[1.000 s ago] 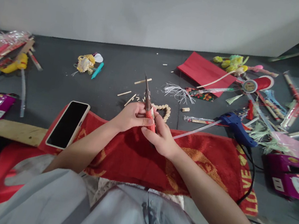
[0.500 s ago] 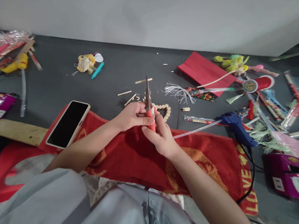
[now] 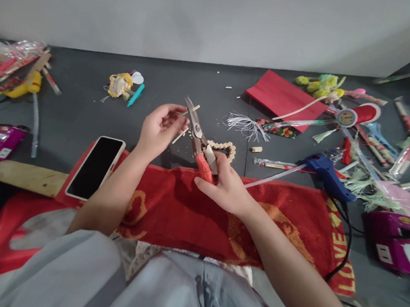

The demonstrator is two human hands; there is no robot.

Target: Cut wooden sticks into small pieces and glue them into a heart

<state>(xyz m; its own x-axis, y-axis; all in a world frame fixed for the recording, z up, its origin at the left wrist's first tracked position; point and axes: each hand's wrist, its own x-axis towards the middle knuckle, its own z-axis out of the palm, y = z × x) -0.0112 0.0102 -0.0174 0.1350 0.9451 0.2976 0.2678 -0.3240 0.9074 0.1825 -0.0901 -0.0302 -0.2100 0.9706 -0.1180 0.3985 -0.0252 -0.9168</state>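
Observation:
My right hand point(image 3: 229, 185) grips red-handled shears point(image 3: 205, 168), whose narrow metal blades point up and left and look slightly parted. My left hand point(image 3: 160, 129) is raised just left of the blades. Its thumb and forefinger pinch a thin wooden stick point(image 3: 197, 107), which passes behind the blade tips; its other fingers are curled. Another short stick point(image 3: 180, 136) lies on the table beside the left fingertips, with small cut bits around it. Behind the right hand rests a loop of small pale pieces point(image 3: 230, 149), partly hidden by the shears.
A red towel point(image 3: 181, 206) covers the near table edge, with a phone point(image 3: 95, 168) at its left. On the right lie a blue glue gun point(image 3: 327, 174), a thread spool point(image 3: 365, 114), red paper point(image 3: 283, 96) and white strings point(image 3: 245, 124). A yellow glue gun point(image 3: 26, 86) lies far left.
My left hand has come off the shears and moved up and left to a stick, which has shifted left. The right hand keeps hold of the shears, now with their handles spread wider.

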